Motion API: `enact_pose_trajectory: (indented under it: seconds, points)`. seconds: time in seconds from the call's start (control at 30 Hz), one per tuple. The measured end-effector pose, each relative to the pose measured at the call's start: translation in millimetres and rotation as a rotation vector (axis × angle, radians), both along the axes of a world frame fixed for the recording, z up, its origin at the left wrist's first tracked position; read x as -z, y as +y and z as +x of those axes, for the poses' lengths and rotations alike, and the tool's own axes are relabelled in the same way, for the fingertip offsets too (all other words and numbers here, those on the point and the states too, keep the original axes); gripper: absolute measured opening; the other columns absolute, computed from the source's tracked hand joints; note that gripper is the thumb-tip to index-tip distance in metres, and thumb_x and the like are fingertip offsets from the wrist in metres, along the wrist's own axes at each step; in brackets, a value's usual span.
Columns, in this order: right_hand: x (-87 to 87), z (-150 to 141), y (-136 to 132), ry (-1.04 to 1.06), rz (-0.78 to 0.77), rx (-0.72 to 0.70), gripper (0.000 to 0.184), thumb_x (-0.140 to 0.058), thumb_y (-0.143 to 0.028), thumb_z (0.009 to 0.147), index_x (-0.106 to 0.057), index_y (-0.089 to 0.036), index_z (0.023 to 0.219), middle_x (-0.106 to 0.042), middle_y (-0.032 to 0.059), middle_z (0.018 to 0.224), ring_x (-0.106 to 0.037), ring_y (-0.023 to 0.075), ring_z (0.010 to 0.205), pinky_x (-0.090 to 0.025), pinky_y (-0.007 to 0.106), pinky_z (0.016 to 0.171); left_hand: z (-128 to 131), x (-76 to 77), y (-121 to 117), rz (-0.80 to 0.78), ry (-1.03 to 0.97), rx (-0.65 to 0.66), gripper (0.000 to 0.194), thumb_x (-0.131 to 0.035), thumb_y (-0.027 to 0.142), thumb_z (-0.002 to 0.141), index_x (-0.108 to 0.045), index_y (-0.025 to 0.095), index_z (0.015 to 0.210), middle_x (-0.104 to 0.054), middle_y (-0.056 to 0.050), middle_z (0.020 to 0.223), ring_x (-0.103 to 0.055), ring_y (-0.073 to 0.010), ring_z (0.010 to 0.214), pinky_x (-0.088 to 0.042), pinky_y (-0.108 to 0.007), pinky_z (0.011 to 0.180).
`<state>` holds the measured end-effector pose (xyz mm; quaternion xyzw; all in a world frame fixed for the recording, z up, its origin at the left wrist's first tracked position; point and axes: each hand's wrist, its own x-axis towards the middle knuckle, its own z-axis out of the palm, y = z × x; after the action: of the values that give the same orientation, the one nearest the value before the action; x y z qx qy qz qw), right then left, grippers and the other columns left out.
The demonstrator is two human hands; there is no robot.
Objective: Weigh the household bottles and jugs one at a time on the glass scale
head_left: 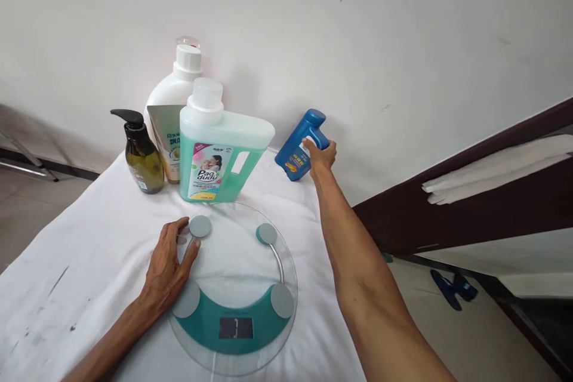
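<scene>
A round glass bathroom scale (233, 256) with a teal band and a small dark display lies on the white cloth. My left hand (168, 265) rests at the scale's left edge, thumb and fingers apart near a grey round pad. Farther off to the right, my right hand (323, 156) grips a blue bottle (293, 155) by its handle side. The bottle tilts, its base close to the cloth; I cannot tell whether it touches. Just behind the scale stands a large green detergent bottle (224, 155) with a white cap.
Left of the detergent stand a dark pump bottle (144, 158), a Rejoice tube (166, 131) and a white jug (172, 86). The wall (358, 42) rises behind. A white cloth (496, 167) hangs over a dark red rail at right; slippers (452, 289) lie on the floor.
</scene>
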<state>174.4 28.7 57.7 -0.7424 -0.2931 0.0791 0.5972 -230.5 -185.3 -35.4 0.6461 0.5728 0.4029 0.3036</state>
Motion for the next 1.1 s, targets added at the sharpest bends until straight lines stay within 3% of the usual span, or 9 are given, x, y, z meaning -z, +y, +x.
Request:
enact_pose_trajectory:
  seconds: [0.13,0.3,0.4,0.53,0.63,0.7,0.87,1.1]
  points:
    - [0.8,-1,-8,-0.022,0.003,-0.024,0.048,-0.092,-0.038,0.052,-0.060,-0.023,0.084,-0.058,-0.0052,0.078,-0.055,0.0178,0.081,-0.053,0.034,0.074,0,-0.7,0,0.009,0.008,0.000,0.047,-0.059,0.052,0.101,-0.059,0.022,0.138,-0.069,-0.012,0.130,-0.072,-0.0313,0.116,-0.063,-0.054,0.099]
    - [2.0,-17,-54,0.050,0.145,0.009,0.044,-0.088,-0.040,0.053,-0.057,-0.022,0.080,-0.056,-0.0065,0.073,-0.052,0.0146,0.071,-0.052,0.031,0.063,0,-1.6,0,0.032,-0.009,0.006,0.044,-0.059,0.047,0.100,-0.058,0.022,0.136,-0.070,-0.012,0.127,-0.074,-0.0302,0.113,-0.064,-0.052,0.096]
    - [-10.2,-23,-94,0.103,0.234,0.012,0.046,-0.087,-0.039,0.051,-0.055,-0.023,0.079,-0.058,-0.0064,0.073,-0.054,0.0145,0.069,-0.053,0.031,0.059,0,-0.2,-1,0.060,-0.023,0.007,0.040,-0.059,0.042,0.100,-0.058,0.021,0.134,-0.069,-0.012,0.124,-0.074,-0.0283,0.108,-0.065,-0.051,0.095]
    - [-42.9,-29,-165,0.096,0.308,-0.028,0.047,-0.093,-0.037,0.045,-0.060,-0.024,0.075,-0.061,-0.0063,0.074,-0.057,0.0146,0.070,-0.057,0.031,0.062,-1,-0.2,-2,0.060,-0.030,0.016,0.039,-0.060,0.039,0.098,-0.058,0.021,0.132,-0.068,-0.012,0.123,-0.073,-0.0269,0.105,-0.063,-0.051,0.096]
    - [-64.4,-51,-216,0.125,0.372,-0.152,0.045,-0.099,-0.032,0.043,-0.069,-0.025,0.077,-0.069,-0.0031,0.080,-0.063,0.0159,0.076,-0.061,0.031,0.070,-4,-0.8,-1,0.047,-0.033,0.025,0.040,-0.062,0.038,0.096,-0.059,0.019,0.130,-0.067,-0.013,0.125,-0.071,-0.0270,0.107,-0.061,-0.051,0.100]
    - [-69.9,-75,-244,0.173,0.371,-0.204,0.046,-0.099,-0.031,0.043,-0.074,-0.023,0.081,-0.073,-0.0009,0.084,-0.067,0.0163,0.079,-0.062,0.030,0.074,-5,0.0,1,0.042,-0.029,0.039,0.040,-0.063,0.038,0.096,-0.058,0.019,0.131,-0.066,-0.014,0.128,-0.070,-0.0267,0.110,-0.060,-0.051,0.103]
    - [-54.3,-138,-285,0.254,0.254,-0.321,0.051,-0.100,-0.036,0.045,-0.073,-0.019,0.085,-0.071,-0.0007,0.081,-0.067,0.0161,0.072,-0.062,0.033,0.069,-7,3.5,5,0.043,-0.022,0.066,0.039,-0.062,0.036,0.098,-0.056,0.019,0.132,-0.065,-0.015,0.129,-0.069,-0.0269,0.117,-0.057,-0.052,0.107]
    - [-21.6,-187,-290,0.243,0.192,-0.470,0.051,-0.102,-0.041,0.052,-0.067,-0.021,0.085,-0.066,-0.0050,0.078,-0.061,0.0140,0.069,-0.058,0.032,0.068,-7,6.5,5,0.074,-0.025,0.074,0.037,-0.058,0.034,0.100,-0.054,0.017,0.132,-0.064,-0.016,0.128,-0.068,-0.0263,0.115,-0.057,-0.049,0.104]
